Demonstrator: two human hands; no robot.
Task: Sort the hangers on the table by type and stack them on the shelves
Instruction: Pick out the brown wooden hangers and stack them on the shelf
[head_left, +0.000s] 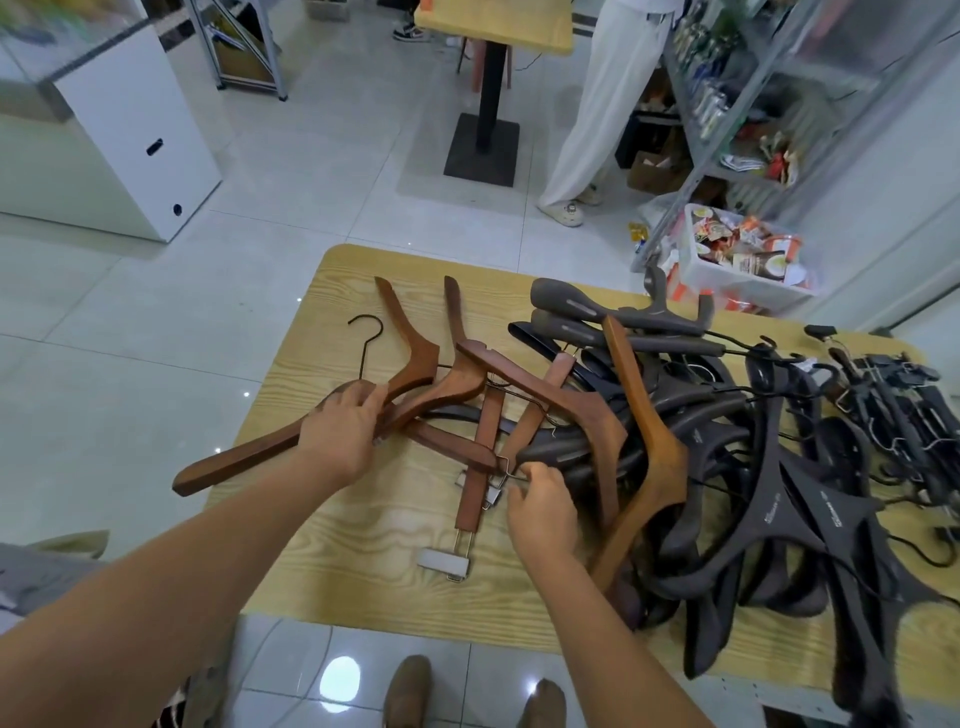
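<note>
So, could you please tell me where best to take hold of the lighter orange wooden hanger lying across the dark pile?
Probably at its wide bend, coming from above. The orange hanger lies on top of the dark hangers with nothing over it, and the bend is its broadest part. I cannot see its hook.

The left hand (343, 431) covers the neck of the wooden hanger (239, 460) it grips; the right hand (543, 514) hides the tip of the wire hook (511, 474) it pinches. The dark hangers (810, 499) run off the bottom edge, their print too small to read.
</note>
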